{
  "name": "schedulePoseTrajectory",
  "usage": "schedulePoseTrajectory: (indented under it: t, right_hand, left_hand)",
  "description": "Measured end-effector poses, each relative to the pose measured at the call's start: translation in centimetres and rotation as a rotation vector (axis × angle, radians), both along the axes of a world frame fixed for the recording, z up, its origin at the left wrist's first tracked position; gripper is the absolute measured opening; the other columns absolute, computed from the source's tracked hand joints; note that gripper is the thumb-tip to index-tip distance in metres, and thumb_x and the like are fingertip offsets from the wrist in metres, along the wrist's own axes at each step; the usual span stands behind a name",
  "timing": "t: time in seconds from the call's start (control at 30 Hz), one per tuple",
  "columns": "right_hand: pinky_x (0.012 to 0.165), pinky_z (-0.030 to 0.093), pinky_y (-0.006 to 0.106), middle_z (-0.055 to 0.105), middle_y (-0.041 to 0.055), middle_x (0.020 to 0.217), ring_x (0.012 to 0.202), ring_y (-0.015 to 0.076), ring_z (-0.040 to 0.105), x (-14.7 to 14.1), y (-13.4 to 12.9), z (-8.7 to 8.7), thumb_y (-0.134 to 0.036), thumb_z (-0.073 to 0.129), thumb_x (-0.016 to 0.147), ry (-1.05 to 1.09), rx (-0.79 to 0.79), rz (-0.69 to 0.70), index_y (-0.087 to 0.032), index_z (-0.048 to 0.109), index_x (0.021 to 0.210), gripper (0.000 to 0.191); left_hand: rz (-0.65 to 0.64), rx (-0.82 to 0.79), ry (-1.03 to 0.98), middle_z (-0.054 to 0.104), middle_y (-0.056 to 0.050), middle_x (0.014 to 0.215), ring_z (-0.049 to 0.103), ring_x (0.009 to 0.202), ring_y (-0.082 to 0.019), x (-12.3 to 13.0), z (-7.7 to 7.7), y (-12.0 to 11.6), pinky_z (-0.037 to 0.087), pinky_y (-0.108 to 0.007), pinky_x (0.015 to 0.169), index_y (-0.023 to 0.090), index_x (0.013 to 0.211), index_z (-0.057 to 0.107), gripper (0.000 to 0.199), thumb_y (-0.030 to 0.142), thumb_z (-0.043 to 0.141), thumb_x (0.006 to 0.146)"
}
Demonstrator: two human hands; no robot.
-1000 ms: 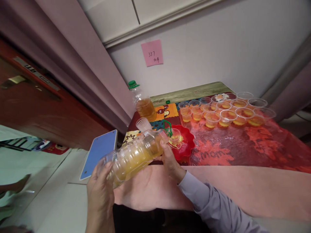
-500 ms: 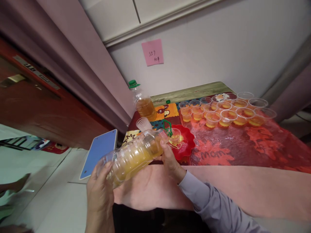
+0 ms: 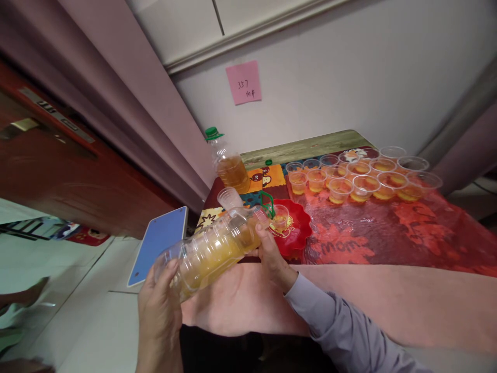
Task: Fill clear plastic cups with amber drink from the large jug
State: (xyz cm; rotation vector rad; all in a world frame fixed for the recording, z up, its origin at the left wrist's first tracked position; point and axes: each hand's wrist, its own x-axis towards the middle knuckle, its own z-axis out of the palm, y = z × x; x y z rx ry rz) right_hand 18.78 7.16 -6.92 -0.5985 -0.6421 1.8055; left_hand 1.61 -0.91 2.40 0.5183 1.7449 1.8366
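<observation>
A large clear plastic bottle (image 3: 213, 251) with yellow liquid lies tilted between my hands, its neck toward the right. My left hand (image 3: 161, 305) grips its base end, and my right hand (image 3: 272, 254) is closed round it near the neck. A green handle (image 3: 267, 202) loops at the neck. Just beyond the mouth, a clear plastic cup (image 3: 280, 216) stands on a red scalloped plate (image 3: 301, 230). Behind the bottle is a stack of clear cups (image 3: 230, 199). The bottle hides part of the plate.
Several clear cups with yellow liquid (image 3: 365, 187) stand in rows at the table's back right. A second bottle (image 3: 233, 173) with a green cap stands at the back left. A small green cap (image 3: 268, 162) lies near the wall. A blue board (image 3: 159, 243) is left of the table.
</observation>
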Motion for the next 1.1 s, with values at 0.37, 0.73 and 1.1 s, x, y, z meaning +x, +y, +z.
schedulePoseTrajectory:
  t: [0.37, 0.73, 1.1]
  right_hand:
    - [0.075, 0.068, 0.044, 0.076, 0.0098, 0.132, 0.113, 0.0336, 0.074, -0.08, 0.09, -0.03, -0.077, 0.064, 0.090, 0.012, 0.007, 0.020, -0.028, 0.066, 0.141, 0.071]
    - [0.079, 0.069, 0.045, 0.077, 0.0110, 0.133, 0.117, 0.0344, 0.074, -0.08, 0.04, -0.22, -0.078, 0.064, 0.089, -0.013, -0.003, 0.011, -0.025, 0.068, 0.138, 0.072]
    - [0.076, 0.069, 0.044, 0.078, 0.0094, 0.130, 0.116, 0.0338, 0.075, -0.09, 0.06, -0.22, -0.078, 0.064, 0.090, -0.009, -0.003, 0.011, -0.026, 0.068, 0.137, 0.070]
  left_hand:
    - [0.023, -0.018, -0.019, 0.076, 0.003, 0.095, 0.068, 0.085, -0.016, 0.35, 0.20, 0.19, 0.055, -0.025, 0.072, 0.023, 0.103, 0.080, 0.056, 0.036, 0.097, 0.052]
    - [0.013, -0.030, -0.016, 0.075, 0.002, 0.097, 0.068, 0.087, -0.017, 0.51, 0.42, 0.07, 0.054, -0.026, 0.073, 0.023, 0.106, 0.078, 0.055, 0.036, 0.096, 0.055]
    - [-0.013, -0.052, -0.006, 0.074, 0.002, 0.099, 0.068, 0.088, -0.018, 0.47, 0.26, -0.01, 0.054, -0.029, 0.079, 0.023, 0.109, 0.075, 0.054, 0.035, 0.093, 0.060]
